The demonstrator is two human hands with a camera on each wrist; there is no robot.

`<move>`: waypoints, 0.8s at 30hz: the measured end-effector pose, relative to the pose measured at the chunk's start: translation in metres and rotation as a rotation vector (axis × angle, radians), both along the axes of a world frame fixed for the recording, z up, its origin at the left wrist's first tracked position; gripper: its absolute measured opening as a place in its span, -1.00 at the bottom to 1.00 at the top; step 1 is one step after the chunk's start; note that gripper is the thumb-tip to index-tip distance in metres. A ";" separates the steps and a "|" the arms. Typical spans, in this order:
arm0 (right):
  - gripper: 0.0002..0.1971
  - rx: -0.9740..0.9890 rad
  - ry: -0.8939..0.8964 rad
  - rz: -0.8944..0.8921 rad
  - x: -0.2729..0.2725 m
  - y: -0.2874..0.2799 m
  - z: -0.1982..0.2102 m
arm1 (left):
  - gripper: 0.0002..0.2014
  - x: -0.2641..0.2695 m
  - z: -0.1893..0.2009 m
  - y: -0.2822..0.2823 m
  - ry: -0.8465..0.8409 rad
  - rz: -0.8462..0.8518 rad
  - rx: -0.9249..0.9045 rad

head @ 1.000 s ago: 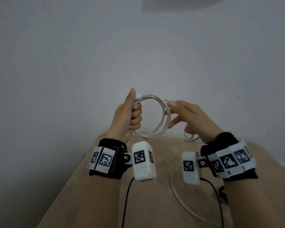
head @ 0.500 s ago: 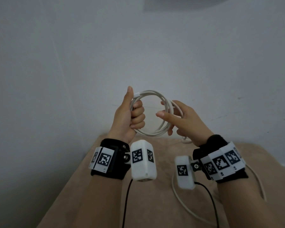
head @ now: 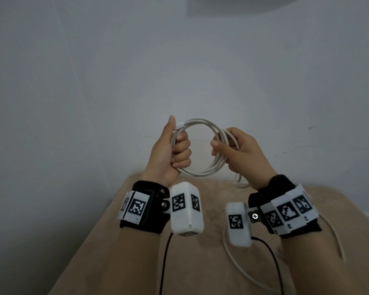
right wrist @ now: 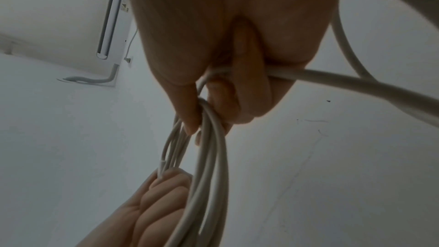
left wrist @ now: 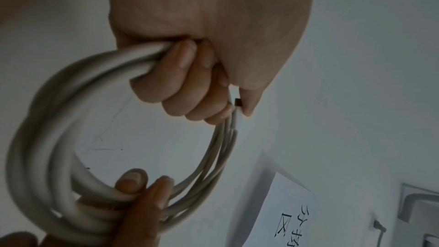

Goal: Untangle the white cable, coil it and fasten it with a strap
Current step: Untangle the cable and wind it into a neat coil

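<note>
The white cable (head: 202, 122) forms a round coil of several loops, held up in the air in front of the wall. My left hand (head: 173, 152) grips the coil's left side (left wrist: 71, 85) in a fist, thumb up beside the white plug end (head: 180, 125). My right hand (head: 239, 154) pinches the coil's right side (right wrist: 209, 138) between thumb and fingers. A loose tail of the cable (head: 228, 248) drops from under the right hand onto the beige surface and trails right (head: 337, 241). No strap is in view.
A beige cushioned surface (head: 200, 262) lies below my arms against a plain grey-white wall (head: 179, 60). Thin black leads (head: 165, 262) hang from the wrist cameras. The wrist views show a wall-mounted unit (right wrist: 109, 25) and a paper sign (left wrist: 285, 213).
My right hand has come left and closed its thumb and fingers round the coil's right side, laying another loop on. Both hands have risen slightly. The left grip is unchanged.
</note>
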State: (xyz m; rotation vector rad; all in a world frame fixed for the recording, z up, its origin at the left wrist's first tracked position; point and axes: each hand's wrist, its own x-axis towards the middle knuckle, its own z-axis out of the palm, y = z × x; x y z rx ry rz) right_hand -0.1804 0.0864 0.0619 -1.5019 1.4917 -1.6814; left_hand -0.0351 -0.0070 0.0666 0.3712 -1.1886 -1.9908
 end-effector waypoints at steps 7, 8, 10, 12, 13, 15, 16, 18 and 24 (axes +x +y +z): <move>-0.88 0.008 0.052 0.042 -0.001 -0.001 0.000 | -0.53 0.001 -0.001 -0.002 0.012 -0.043 -0.014; -0.87 0.008 0.077 0.036 -0.002 -0.001 0.000 | -0.53 0.002 -0.001 -0.003 -0.002 -0.047 -0.021; -0.87 0.014 0.170 0.003 -0.004 -0.001 0.000 | -0.55 0.004 -0.001 -0.003 -0.062 -0.037 -0.041; -0.88 0.035 0.277 -0.034 -0.007 -0.002 -0.001 | -0.58 0.005 -0.002 -0.002 -0.127 0.010 -0.061; -0.89 0.049 0.318 -0.047 -0.009 -0.002 -0.001 | -0.61 0.006 -0.003 -0.002 -0.146 0.039 -0.076; -0.89 0.076 0.368 -0.058 -0.011 -0.001 0.000 | -0.67 0.009 -0.004 -0.001 -0.165 0.085 -0.112; -0.89 0.084 0.388 -0.058 -0.012 -0.001 0.000 | -0.69 0.010 -0.005 -0.001 -0.168 0.095 -0.126; -0.88 0.094 0.448 -0.063 -0.013 0.000 0.000 | -0.71 0.013 -0.005 -0.002 -0.189 0.111 -0.165; -0.87 0.159 0.594 -0.022 -0.008 -0.001 -0.003 | -0.66 0.013 -0.001 0.001 -0.501 0.175 -0.554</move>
